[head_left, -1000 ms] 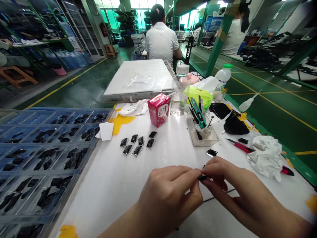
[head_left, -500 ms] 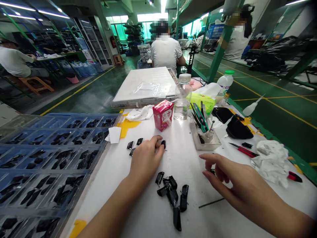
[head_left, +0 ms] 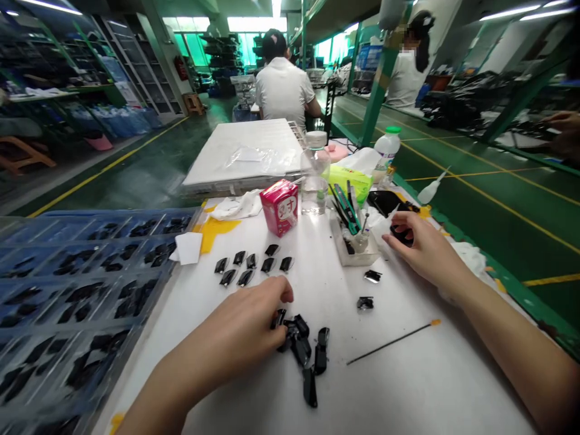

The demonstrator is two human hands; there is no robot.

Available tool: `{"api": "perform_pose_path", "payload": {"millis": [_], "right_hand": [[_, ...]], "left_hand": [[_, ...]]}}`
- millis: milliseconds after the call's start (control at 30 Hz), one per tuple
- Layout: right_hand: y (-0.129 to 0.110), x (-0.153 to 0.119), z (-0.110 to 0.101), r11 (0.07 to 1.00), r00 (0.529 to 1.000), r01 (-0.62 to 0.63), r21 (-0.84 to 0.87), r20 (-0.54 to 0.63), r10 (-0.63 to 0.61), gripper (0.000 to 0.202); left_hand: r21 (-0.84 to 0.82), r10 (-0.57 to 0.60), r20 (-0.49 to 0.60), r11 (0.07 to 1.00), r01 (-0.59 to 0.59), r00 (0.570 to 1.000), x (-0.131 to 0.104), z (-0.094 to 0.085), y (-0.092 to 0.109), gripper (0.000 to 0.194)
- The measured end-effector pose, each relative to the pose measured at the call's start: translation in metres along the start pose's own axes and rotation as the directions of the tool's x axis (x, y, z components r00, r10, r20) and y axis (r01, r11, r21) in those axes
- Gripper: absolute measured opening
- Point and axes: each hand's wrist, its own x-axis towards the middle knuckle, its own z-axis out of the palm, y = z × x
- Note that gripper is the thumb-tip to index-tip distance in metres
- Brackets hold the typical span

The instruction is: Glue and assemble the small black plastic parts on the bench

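My left hand [head_left: 258, 314] is at the pile of glossy black parts [head_left: 301, 341], its thumb and fingers closing round a small black part [head_left: 280, 318] at the pile's left edge. Beyond it, several small black pieces with clear edges [head_left: 246, 277] lie in loose rows. My right hand [head_left: 419, 244] is at the right, beside the clear tray of tools [head_left: 357, 251], fingers curved and apart over a black object; whether it touches that object is unclear. Two small black pieces [head_left: 372, 276] and a thin dark rod with an orange tip [head_left: 394, 343] lie nearer me.
Compartment trays of black parts [head_left: 158, 284] stand at the left. A red box [head_left: 280, 208], a clear jar [head_left: 316, 193], a green packet [head_left: 351, 184] and a capped white bottle [head_left: 387, 148] stand at the back. A person in white [head_left: 285, 90] sits beyond.
My left hand has come back from the small pieces to the pile. My right hand has moved away to the upper right, uncovering the small pieces and the rod's orange tip. The view has shifted.
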Motion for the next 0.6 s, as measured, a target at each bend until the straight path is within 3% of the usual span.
{"api": "perform_pose_path", "payload": {"millis": [67, 167, 400, 500, 600], "right_hand": [[0.002, -0.001, 0.012, 1.000, 0.999, 0.007, 0.023, 0.034, -0.008, 0.030], [-0.002, -0.004, 0.010, 0.997, 1.000, 0.005, 0.072, 0.028, -0.008, 0.024], [-0.032, -0.024, -0.016, 0.931, 0.982, 0.054, 0.361, -0.186, 0.015, 0.028], [-0.046, -0.035, -0.014, 0.889, 0.991, 0.070, 0.453, -0.136, -0.009, 0.025], [-0.063, -0.044, -0.010, 0.863, 0.997, 0.076, 0.500, -0.064, -0.051, 0.021]], "left_hand": [[0.045, 0.070, 0.018, 0.997, -0.070, 0.997, 0.000, 0.004, -0.001, 0.021], [0.073, 0.110, 0.029, 0.991, -0.112, 0.993, 0.004, 0.010, -0.004, 0.018], [0.149, 0.075, -0.009, 0.986, -0.073, 0.997, -0.001, 0.014, -0.012, 0.028], [0.205, 0.023, -0.011, 0.979, -0.021, 1.000, -0.004, 0.014, -0.009, 0.027], [0.154, -0.034, -0.006, 0.987, 0.034, 0.999, -0.007, 0.013, -0.005, 0.026]]}}
